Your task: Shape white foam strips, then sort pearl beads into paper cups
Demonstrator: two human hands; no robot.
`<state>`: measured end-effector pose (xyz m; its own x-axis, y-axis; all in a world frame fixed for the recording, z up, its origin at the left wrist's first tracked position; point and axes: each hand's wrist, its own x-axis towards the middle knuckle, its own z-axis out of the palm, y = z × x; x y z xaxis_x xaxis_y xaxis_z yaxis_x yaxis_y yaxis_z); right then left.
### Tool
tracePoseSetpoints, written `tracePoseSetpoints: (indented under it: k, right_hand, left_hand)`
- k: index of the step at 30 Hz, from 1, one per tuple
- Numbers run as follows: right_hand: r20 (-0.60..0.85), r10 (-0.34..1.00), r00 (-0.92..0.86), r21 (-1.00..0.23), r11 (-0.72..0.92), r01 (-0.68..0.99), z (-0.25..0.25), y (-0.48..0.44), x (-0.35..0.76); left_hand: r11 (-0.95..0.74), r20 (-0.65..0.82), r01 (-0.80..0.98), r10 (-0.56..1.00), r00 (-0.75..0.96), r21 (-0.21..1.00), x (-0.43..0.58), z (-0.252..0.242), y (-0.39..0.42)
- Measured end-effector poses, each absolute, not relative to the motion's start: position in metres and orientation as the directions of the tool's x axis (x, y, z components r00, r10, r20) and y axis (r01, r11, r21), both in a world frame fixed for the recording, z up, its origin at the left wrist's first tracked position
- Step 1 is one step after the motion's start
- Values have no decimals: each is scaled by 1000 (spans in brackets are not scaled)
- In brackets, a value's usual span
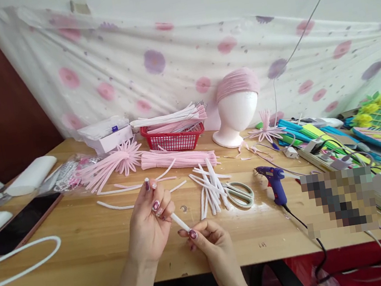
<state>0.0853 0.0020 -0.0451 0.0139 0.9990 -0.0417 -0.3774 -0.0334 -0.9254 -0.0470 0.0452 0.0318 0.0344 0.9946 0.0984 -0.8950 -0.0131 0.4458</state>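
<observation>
Between my two hands stretches a short white pipe cleaner above the table's front part. My left hand is closed round its upper end, fingers curled. At the lower end, my right hand pinches it between thumb and fingers. Just beyond my hands lies a loose pile of cut white pipe cleaner pieces. Scissors with pale green handles rest against that pile, their blades partly hidden under it. Longer white pipe cleaners lie behind my left hand.
A blue glue gun with a cord stands to the right. Behind are a pink pipe cleaner bundle, a red basket and a white foam head. A phone lies left; power strips and cables crowd the right.
</observation>
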Motion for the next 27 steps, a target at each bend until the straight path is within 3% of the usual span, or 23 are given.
tracePoseSetpoints:
  k: [19, 27]
  right_hand:
    - [-85, 996, 34, -918, -65, -391, -44, -2, 87]
    - [15, 975, -220, -922, -71, -380, -38, -1, 91]
  left_hand:
    - [-46, 111, -869, 994, 11, 493, -41, 32, 45]
    - [-16, 74, -881, 997, 22, 473, -43, 29, 45]
